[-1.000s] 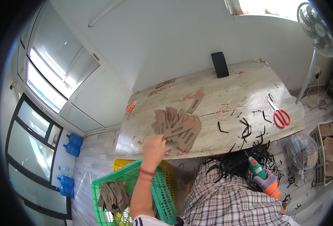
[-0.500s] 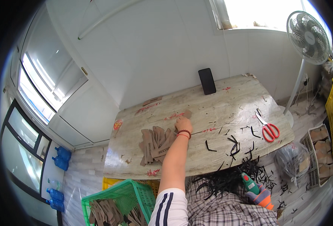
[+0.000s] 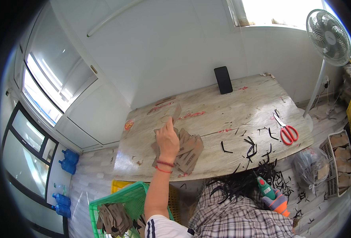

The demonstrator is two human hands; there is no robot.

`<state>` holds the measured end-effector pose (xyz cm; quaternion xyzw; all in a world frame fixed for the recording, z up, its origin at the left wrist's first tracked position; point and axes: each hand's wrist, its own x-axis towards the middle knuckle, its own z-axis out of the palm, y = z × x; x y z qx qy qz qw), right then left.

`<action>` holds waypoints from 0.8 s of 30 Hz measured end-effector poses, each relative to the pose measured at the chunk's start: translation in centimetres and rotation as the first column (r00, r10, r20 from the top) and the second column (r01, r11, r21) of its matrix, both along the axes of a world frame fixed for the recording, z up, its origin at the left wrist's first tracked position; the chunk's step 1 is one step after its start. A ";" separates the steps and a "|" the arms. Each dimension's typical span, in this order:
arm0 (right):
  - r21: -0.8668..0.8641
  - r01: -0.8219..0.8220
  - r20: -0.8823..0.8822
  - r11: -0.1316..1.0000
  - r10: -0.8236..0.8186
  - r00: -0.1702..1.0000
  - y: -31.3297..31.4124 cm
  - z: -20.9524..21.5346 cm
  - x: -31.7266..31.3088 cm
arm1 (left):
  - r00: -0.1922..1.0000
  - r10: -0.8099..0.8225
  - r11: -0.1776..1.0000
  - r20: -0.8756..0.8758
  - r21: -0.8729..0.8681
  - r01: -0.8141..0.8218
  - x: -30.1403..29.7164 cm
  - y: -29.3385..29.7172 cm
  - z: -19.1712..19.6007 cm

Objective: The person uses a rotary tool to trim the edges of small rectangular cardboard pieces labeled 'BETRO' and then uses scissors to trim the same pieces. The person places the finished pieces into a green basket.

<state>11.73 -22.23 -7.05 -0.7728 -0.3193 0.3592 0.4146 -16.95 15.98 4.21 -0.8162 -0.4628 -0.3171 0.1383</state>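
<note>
My left hand (image 3: 167, 139) reaches over the left part of the wooden table (image 3: 239, 103) and pinches a narrow brown cardboard piece (image 3: 176, 112) at its lower end. The piece sticks up past my fingertips. Just under and to the right of the hand lies a loose pile of brown cardboard tags (image 3: 189, 148). A red string bracelet circles my wrist. My right hand is out of the picture.
A black phone (image 3: 223, 79) leans on the wall at the table's back. Red-handled scissors (image 3: 286, 131) and black strips (image 3: 249, 144) lie at the right. A green basket (image 3: 116, 198) of cardboard stands below left, with a glue gun (image 3: 272, 196) on my lap and a fan (image 3: 328, 25) at the right.
My left hand went from the pile out to a lone cardboard piece farther back, took it, and has drawn back over the pile with it. The view shifted with my head.
</note>
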 end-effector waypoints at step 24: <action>-0.091 -0.042 0.057 0.995 0.048 0.997 0.6 0.2 -0.6 | 0.921 0.096 0.952 -0.377 -0.234 -0.195 1.2 -3.8 -12.6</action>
